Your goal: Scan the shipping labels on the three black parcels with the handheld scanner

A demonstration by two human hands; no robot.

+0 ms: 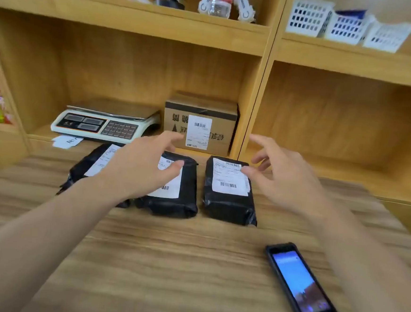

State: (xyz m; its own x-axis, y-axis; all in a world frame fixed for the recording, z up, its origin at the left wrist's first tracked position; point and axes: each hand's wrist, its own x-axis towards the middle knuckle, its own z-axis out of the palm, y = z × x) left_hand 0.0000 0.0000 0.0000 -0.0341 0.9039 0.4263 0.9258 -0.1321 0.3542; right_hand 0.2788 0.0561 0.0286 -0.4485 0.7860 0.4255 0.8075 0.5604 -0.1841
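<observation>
Three black parcels with white shipping labels lie side by side on the wooden table (166, 263): the left parcel (85, 163), the middle parcel (178, 203) and the right parcel (227, 204). My left hand (144, 165) hovers open over the left and middle parcels and hides part of their labels. My right hand (284, 176) is open beside the right parcel, thumb over its label edge. The handheld scanner (304, 286), a black phone-like device with a lit screen, lies on the table at the front right, under my right forearm.
Wooden shelving stands behind the table. On its low shelf are a white weighing scale (103, 123) and a cardboard box (202, 123) with a label. A paper slip (66, 141) lies by the scale. White baskets (345, 25) sit on the upper right shelf.
</observation>
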